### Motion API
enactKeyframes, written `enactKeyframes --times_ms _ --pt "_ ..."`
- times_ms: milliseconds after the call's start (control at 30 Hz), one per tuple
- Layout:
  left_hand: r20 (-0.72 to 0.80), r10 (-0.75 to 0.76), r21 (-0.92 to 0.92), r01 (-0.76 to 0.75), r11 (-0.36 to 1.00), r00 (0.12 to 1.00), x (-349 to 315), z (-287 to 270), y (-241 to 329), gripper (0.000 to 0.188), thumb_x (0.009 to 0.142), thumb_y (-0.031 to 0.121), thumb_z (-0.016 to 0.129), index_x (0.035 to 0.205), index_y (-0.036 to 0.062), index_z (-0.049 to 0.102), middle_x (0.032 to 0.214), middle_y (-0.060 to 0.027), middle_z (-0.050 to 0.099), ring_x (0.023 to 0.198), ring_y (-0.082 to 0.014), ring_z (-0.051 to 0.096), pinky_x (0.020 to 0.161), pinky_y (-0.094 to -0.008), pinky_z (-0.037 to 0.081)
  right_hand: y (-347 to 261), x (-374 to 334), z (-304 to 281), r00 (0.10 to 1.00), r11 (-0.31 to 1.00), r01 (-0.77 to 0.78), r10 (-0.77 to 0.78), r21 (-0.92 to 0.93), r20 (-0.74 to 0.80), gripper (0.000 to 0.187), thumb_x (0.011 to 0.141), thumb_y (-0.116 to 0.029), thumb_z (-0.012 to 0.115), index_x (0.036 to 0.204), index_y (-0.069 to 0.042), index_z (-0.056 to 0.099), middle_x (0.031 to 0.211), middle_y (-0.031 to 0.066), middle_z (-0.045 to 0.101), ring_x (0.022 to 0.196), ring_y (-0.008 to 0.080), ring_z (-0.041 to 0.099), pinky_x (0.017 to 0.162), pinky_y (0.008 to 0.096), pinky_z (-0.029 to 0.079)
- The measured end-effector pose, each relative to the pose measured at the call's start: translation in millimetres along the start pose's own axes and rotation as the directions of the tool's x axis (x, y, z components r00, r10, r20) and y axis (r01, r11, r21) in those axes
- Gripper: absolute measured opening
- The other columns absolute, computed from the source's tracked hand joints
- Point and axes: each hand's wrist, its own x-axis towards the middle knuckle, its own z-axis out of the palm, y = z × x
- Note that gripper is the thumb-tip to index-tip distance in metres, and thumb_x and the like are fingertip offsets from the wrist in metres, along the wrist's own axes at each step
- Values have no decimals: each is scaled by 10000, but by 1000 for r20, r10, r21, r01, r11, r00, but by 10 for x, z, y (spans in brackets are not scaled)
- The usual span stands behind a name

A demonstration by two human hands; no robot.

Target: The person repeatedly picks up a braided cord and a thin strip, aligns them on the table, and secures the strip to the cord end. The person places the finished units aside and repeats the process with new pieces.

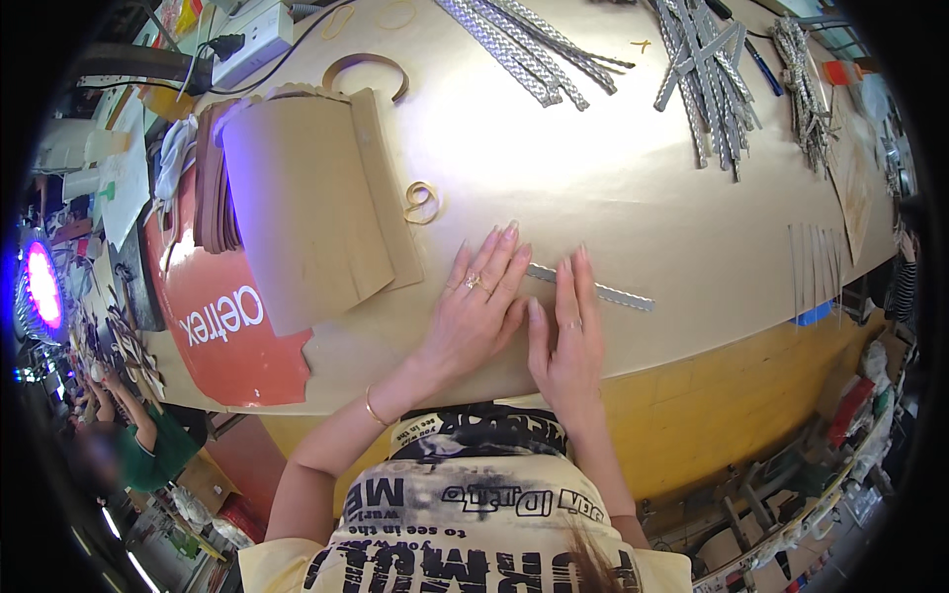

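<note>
A narrow grey strip with a scalloped, braided-looking edge [625, 297] lies on the brown-papered table in front of me. My left hand [479, 292] rests flat at the strip's left end, fingers stretched out, a ring and a bracelet on it. Across the strip's middle lie the straight fingers of my right hand [569, 341], its thumb pointing toward the left hand. Neither hand is closed around anything. Part of the strip is hidden under my fingers.
Brown sheets [306, 208] are stacked at left over a red sheet [232, 341]. A coil of tan strip [421, 203] sits beside them. Silver braided strips [519, 49] lie at the back, with more bundles [704, 84] at back right. Another person [148, 445] is at far left.
</note>
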Motion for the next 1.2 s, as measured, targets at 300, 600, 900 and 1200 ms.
enactKeyframes --times_ms 300,600,900,1200 --pt "219 45 -86 -27 996 975 -30 -129 -132 694 904 171 639 1527 90 344 1604 -173 266 1477 -362 268 1186 -550 221 52 -60 28 978 995 8 14 -104 209 583 962 -267 630 1472 -54 443 1560 180 367 1443 376 345 1144 530 293" --pt "262 130 -30 -127 991 956 -19 -226 -239 619 919 270 655 1484 153 428 1575 -166 324 1451 -353 316 1162 -544 276 98 -4 -69 973 986 81 -46 -146 227 563 947 -278 657 1440 -62 490 1527 177 418 1424 374 380 1123 527 339" --pt "142 40 102 -55 993 989 -181 -254 -137 516 925 228 640 1407 97 511 1527 -205 385 1421 -358 366 1147 -517 318 229 -117 -219 996 951 56 -32 -304 83 419 926 -208 685 1317 -76 611 1457 190 480 1342 373 463 1080 519 381" --pt "-111 78 55 -72 996 991 -230 -214 -130 451 907 171 648 1329 36 567 1488 -253 413 1379 -395 413 1148 -517 315 204 115 -587 965 957 -252 260 -144 39 225 864 -180 733 1069 -90 715 901 88 626 874 264 579 849 393 375"
